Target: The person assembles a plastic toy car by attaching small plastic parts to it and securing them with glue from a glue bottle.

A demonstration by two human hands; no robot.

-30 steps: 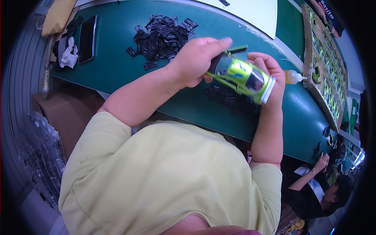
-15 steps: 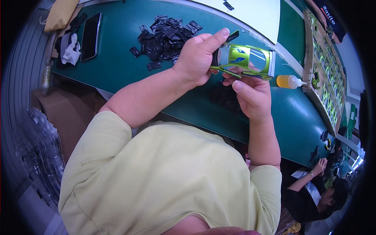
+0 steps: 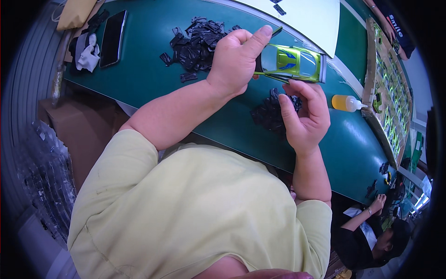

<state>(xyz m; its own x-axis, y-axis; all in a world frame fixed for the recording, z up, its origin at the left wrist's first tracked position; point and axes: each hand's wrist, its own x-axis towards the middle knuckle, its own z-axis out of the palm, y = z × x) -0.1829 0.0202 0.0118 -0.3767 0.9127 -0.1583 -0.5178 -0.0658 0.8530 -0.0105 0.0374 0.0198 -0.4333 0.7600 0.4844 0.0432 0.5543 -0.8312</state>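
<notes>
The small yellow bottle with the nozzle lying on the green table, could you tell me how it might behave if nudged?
The yellow bottle lies on its side on the smooth green table, so it would probably roll. It looks like small plastic, likely light and easily pushed.

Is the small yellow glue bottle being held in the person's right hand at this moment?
No, the yellow bottle lies on the green table, apart from the right hand, which is beside the green toy car body.

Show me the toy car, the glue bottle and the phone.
toy car [image 3: 297, 63], head view, on its green roof.
glue bottle [image 3: 343, 102], head view, on its yellow body.
phone [image 3: 113, 38], head view, on the middle of its dark screen.
</notes>
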